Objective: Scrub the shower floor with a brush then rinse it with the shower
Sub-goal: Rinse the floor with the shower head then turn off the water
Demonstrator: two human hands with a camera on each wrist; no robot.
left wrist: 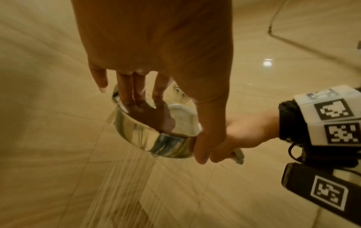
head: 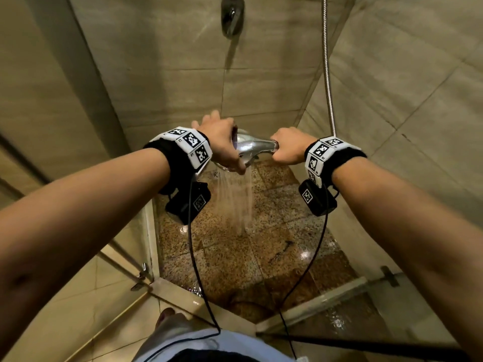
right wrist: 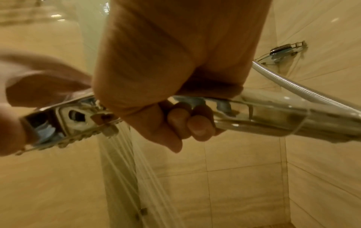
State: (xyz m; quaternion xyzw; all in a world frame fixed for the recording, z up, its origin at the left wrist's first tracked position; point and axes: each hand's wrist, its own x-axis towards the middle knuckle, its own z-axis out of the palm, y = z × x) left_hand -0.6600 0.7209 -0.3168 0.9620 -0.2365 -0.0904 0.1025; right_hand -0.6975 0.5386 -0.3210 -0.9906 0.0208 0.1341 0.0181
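A chrome hand shower [head: 248, 148] is held between both hands above the speckled brown shower floor [head: 235, 259]. My left hand [head: 222, 143] lies over the round spray head [left wrist: 146, 135], fingers [left wrist: 134, 98] across its back and thumb hooked on the near rim. My right hand [head: 290, 150] grips the handle [right wrist: 273, 117] in a fist [right wrist: 156, 80]. Water [head: 235, 202] streams from the face [right wrist: 68, 128] down onto the wet floor. The metal hose [head: 328, 74] runs up from the handle along the right wall.
The mixer tap [head: 232, 15] is on the far tiled wall. Tiled walls close in left and right, with a corner shelf [right wrist: 283, 50] high up. A raised threshold [head: 326, 299] and glass door rails edge the stall in front; my foot [head: 164, 317] stands outside it.
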